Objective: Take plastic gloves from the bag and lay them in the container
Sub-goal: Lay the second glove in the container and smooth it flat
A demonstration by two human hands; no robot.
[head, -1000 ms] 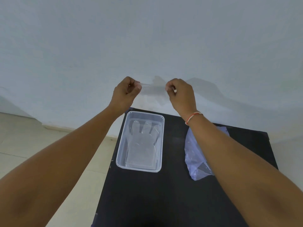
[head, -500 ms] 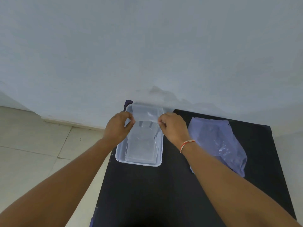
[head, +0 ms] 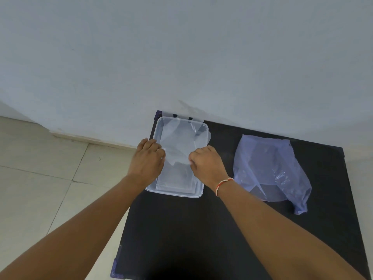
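Observation:
A clear rectangular plastic container (head: 174, 194) sits at the back left of a black table (head: 201, 229). A thin transparent plastic glove (head: 179, 138) is stretched over it, its fingers reaching past the far rim toward the wall. My left hand (head: 148, 160) pinches the glove's cuff at the container's left side. My right hand (head: 207, 164) pinches the cuff at the right side. Another clear glove lies flat on the container's floor under them. A crumpled bluish plastic bag (head: 270, 168) lies to the right of the container.
A pale wall (head: 181, 57) stands directly behind the table. The table's left edge drops to a beige tiled floor (head: 50, 178). A red and white thread band circles my right wrist.
Both hands came down from chest height in front of the wall to the container, carrying the stretched glove onto it. The view tilted downward.

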